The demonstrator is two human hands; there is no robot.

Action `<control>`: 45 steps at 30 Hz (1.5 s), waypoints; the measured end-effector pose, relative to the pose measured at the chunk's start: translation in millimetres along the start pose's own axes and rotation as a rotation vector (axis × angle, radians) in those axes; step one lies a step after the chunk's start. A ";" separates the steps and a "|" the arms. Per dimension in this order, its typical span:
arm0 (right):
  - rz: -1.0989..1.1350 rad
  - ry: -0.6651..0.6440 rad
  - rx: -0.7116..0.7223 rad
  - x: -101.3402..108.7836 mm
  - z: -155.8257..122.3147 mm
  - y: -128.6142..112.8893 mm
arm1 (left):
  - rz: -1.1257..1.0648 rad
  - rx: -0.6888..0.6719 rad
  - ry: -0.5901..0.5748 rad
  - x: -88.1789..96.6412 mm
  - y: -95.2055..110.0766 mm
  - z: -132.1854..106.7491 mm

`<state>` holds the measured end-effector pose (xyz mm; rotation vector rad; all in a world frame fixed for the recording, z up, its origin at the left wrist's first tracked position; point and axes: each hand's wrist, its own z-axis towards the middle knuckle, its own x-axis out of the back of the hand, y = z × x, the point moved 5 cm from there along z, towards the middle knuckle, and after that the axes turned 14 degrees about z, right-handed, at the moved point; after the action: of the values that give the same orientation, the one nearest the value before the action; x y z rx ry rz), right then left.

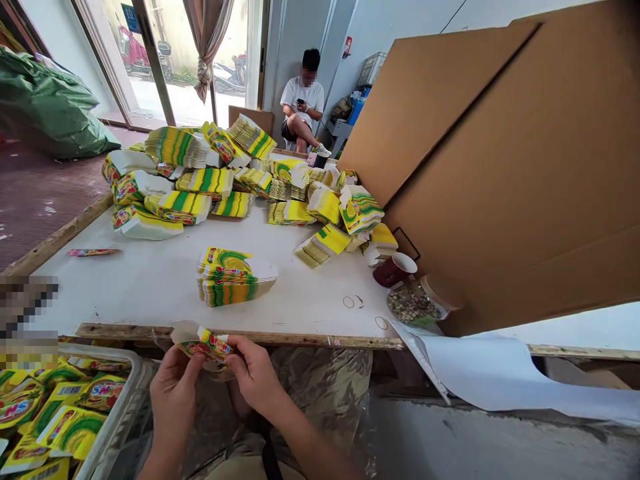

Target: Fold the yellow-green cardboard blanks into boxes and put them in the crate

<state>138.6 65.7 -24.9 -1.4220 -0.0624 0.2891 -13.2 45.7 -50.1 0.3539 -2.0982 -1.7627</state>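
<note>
Over my lap, just in front of the table's edge, a small printed carton [216, 345] in yellow, red and green is held between both hands. My left hand [175, 381] grips its left side, where a pale, whitish part sticks up. At its right end, my right hand [254, 373] pinches it between thumb and fingers. Beyond the hands, a stack of flat printed cartons [233, 279] lies on the white table [150, 280]. To the left of my left hand is a plastic basket [131, 383] full of yellow printed packs [75, 427].
Heaped carton bundles [200, 181] cover the far side. A tall cardboard sheet [475, 153] leans at the right, near a dark red mug [395, 269] and a glass jar [417, 303]. Rubber bands [349, 302] lie on the table. A person [304, 100] sits behind with a phone.
</note>
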 end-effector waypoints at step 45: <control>1.040 -0.198 -0.628 -13.4 -18.5 33.3 | 0.974 -0.767 -0.363 -13.3 22.2 -34.5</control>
<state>124.4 48.7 -58.6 -1.9480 0.4799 1.3584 15.0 24.7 -25.0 -1.0639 -1.1907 -1.8175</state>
